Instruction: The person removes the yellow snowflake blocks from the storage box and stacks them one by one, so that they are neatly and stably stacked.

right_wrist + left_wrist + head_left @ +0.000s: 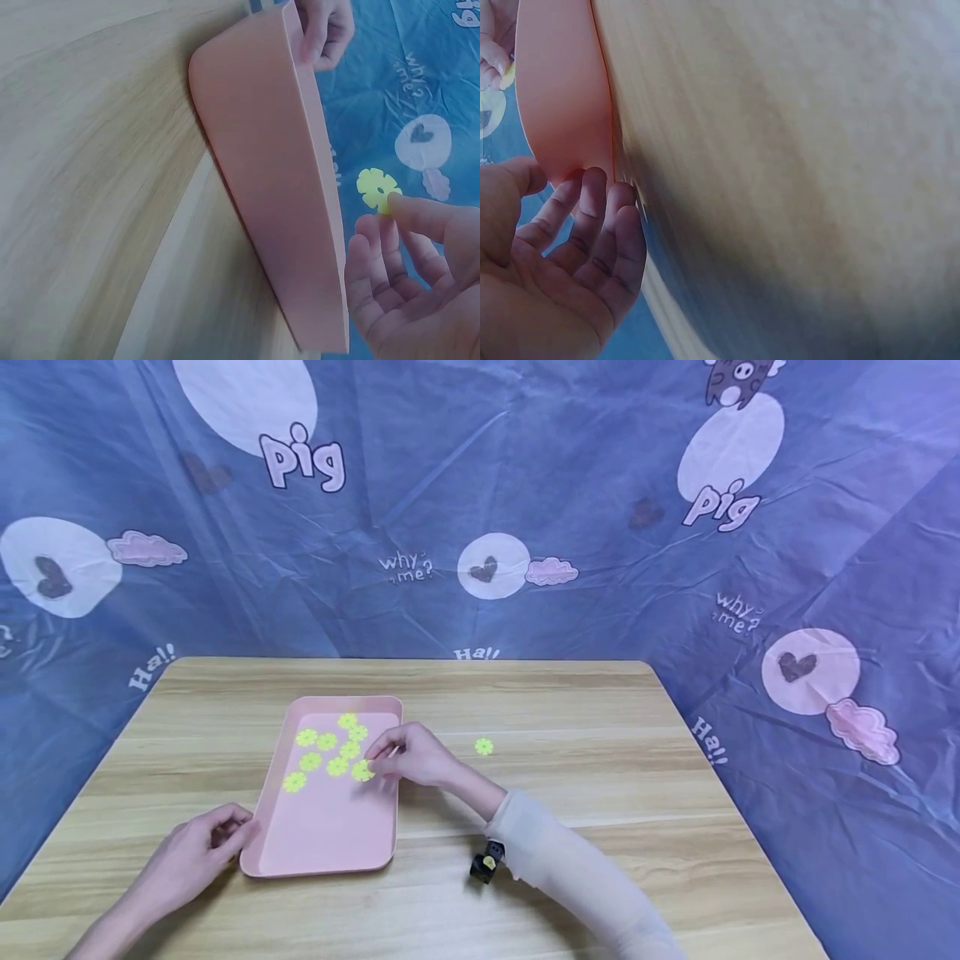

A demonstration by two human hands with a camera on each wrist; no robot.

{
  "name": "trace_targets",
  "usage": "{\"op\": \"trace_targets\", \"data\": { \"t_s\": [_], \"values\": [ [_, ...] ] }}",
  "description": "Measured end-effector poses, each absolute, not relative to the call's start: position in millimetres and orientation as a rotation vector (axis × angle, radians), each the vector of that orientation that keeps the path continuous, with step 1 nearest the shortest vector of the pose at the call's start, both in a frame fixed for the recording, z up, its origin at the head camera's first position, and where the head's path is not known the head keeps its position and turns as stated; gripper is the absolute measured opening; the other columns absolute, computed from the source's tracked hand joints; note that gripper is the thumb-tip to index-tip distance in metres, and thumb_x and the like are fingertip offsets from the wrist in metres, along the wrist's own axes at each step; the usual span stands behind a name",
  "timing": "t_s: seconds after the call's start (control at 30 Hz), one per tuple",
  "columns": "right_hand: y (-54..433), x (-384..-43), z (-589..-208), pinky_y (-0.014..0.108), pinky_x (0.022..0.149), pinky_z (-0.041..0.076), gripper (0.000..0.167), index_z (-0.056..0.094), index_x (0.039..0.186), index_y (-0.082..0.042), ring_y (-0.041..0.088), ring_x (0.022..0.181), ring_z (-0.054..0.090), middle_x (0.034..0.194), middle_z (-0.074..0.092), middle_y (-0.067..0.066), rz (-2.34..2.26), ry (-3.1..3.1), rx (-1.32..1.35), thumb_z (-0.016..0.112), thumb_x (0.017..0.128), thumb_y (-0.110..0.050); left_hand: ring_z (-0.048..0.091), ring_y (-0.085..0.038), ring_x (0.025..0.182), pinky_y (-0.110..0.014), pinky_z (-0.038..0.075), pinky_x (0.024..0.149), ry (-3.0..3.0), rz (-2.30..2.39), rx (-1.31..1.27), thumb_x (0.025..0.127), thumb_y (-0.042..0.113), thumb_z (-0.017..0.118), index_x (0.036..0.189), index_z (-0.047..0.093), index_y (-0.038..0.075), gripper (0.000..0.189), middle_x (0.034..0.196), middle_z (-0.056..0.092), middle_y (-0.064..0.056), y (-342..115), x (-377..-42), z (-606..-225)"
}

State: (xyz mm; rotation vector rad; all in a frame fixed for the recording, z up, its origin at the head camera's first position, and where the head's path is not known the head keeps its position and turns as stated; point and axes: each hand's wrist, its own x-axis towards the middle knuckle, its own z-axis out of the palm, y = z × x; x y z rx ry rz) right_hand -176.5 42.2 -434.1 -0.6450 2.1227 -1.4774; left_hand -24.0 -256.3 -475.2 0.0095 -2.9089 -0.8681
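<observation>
A pink rectangular tray (330,835) lies on the table, with several yellow notched plastic discs (310,762) spread over its far half. My left hand (198,852) grips the tray's near left corner, thumb at the rim and fingertips against the outer wall (562,97). Over the tray's right side, my right hand (416,756) pinches one yellow notched disc (373,186) between thumb and fingertips. That disc is held up above the rim in the right wrist view. Another yellow disc (483,747) lies alone on the wood, beyond my right forearm.
The light wood table (570,710) is bounded behind and at both sides by a blue printed cloth (420,460). A small black device (486,862) sits at my right sleeve (555,847), near the tabletop.
</observation>
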Motion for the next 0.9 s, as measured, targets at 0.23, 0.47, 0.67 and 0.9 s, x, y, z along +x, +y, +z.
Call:
{"op": "trace_targets", "data": {
  "t_s": [0.23, 0.47, 0.67, 0.9],
  "values": [
    [61.8, -178.2, -434.6, 0.042, 0.069, 0.062, 0.014, 0.075, 0.106, 0.005, 0.019, 0.069, 0.067, 0.081, 0.07, 0.001, -1.536, 2.115, -0.556, 0.075, 0.093, -0.002, 0.048, 0.009, 0.07, -0.024, 0.042, 0.064, -2.945, -0.873, 0.018, 0.101, 0.02, 0.071, 0.096, 0.073, 0.018, 0.005, 0.08, 0.066, 0.008, -258.5, -23.9, -473.8],
    [84.8, -182.9, -432.8, 0.041, 0.07, 0.061, 0.018, 0.075, 0.107, 0.005, 0.029, 0.075, 0.069, 0.086, 0.073, 0.003, -1.567, 2.157, -0.526, 0.077, 0.092, -0.004, 0.048, 0.007, 0.07, -0.024, 0.041, 0.064, -2.96, -0.875, 0.021, 0.101, 0.022, 0.07, 0.097, 0.072, 0.018, 0.007, 0.08, 0.065, 0.007, -258.8, -24.8, -472.5],
    [105.5, -190.5, -434.4, 0.046, 0.075, 0.063, 0.02, 0.073, 0.109, 0.006, 0.033, 0.078, 0.073, 0.088, 0.075, 0.005, -1.587, 2.168, -0.486, 0.076, 0.092, -0.004, 0.048, 0.007, 0.07, -0.024, 0.042, 0.065, -2.974, -0.887, 0.028, 0.102, 0.024, 0.07, 0.097, 0.072, 0.017, 0.009, 0.081, 0.065, 0.007, -259.0, -25.5, -471.4],
    [133.0, -200.8, -436.1, 0.049, 0.079, 0.064, 0.021, 0.073, 0.111, 0.008, 0.034, 0.081, 0.076, 0.086, 0.073, 0.001, -1.621, 2.206, -0.361, 0.076, 0.092, -0.002, 0.048, 0.007, 0.071, -0.024, 0.042, 0.065, -2.973, -0.89, 0.019, 0.102, 0.025, 0.07, 0.096, 0.071, 0.018, 0.009, 0.081, 0.065, 0.007, -259.8, -26.3, -471.2]
  ]
}}
